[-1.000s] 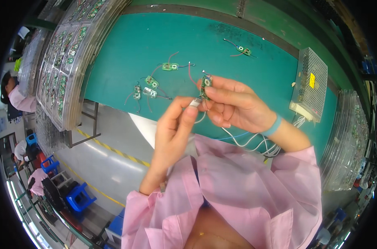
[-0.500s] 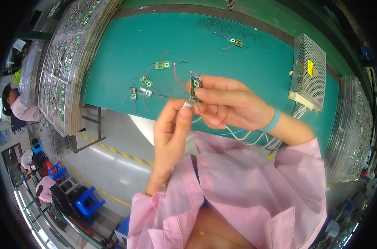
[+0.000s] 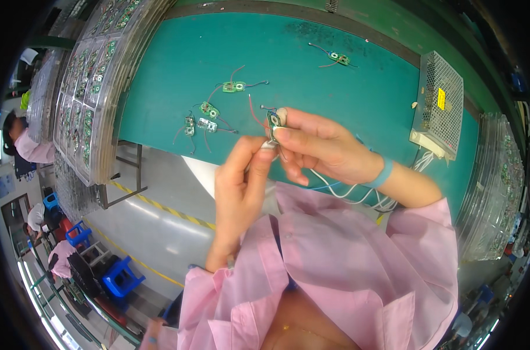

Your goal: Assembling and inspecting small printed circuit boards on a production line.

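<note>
Between the fingertips of my right hand (image 3: 320, 146) is a small green circuit board (image 3: 274, 119), held tilted with its round white-ringed part facing up. Thin red and dark wires trail from the board. My left hand (image 3: 241, 175) pinches a white cable plug (image 3: 268, 144) against the board's lower end; whether it is seated there is hidden by my fingers. Left of my hands on the green table (image 3: 311, 81) lie several similar boards, among them one with red and dark wires (image 3: 234, 87) and one lower down (image 3: 207, 124).
Another wired board (image 3: 338, 58) lies at the far side. A perforated metal power supply box (image 3: 437, 105) stands at the right, with white cables (image 3: 387, 201) running from it. Stacked clear trays of boards rise at left (image 3: 81, 105) and right (image 3: 492, 186). Other people sit further left.
The board in my right hand has tilted more, and my left fingers have closed nearer around the plug. The whole view has shifted slightly. A blurred hand and pink sleeve appear at lower left.
</note>
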Demonstrator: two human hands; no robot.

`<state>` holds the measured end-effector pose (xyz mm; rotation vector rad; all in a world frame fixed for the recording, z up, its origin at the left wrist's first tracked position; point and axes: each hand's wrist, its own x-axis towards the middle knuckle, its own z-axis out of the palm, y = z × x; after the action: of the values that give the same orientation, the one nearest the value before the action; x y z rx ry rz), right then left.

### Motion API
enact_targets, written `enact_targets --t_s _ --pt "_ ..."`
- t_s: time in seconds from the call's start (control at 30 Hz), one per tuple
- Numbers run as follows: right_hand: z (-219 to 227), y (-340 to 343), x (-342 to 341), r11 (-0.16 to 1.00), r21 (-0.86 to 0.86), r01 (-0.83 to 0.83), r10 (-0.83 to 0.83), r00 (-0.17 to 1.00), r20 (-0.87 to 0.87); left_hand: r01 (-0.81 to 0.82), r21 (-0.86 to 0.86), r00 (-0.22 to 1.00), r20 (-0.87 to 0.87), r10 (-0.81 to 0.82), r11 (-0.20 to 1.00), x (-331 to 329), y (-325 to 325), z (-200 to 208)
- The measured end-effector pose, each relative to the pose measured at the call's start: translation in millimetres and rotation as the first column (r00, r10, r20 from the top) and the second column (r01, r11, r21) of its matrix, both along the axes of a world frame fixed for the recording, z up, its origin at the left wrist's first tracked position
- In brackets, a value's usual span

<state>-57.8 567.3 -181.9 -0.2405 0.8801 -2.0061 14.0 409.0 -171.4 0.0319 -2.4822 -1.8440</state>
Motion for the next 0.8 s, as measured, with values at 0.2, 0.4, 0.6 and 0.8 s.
enact_targets --t_s 0.2,0.4,0.6,0.8 --pt "0.8 0.3 -3.1 0.998 0.051 -0.021 0.024 0.998 -0.064 0.019 0.248 1.000 0.005 -0.020 0.969 -6.0 -1.1 -5.5" --pt "11.4 -4.1 -17.7 0.789 0.404 0.462 -0.313 0.869 -0.383 0.025 0.707 0.985 0.105 -0.140 0.706 -4.1 -12.8 -17.8" --pt "-4.5 9.2 -34.4 0.916 0.297 0.271 0.058 0.641 -0.766 0.071 0.788 0.951 0.131 -0.280 0.611 -3.7 -20.7 -23.8" --pt "5.1 9.4 -25.2 0.944 0.261 -0.202 0.296 0.867 -0.402 0.091 0.732 0.934 0.173 -0.314 0.675 -8.3 -17.9 -20.4"
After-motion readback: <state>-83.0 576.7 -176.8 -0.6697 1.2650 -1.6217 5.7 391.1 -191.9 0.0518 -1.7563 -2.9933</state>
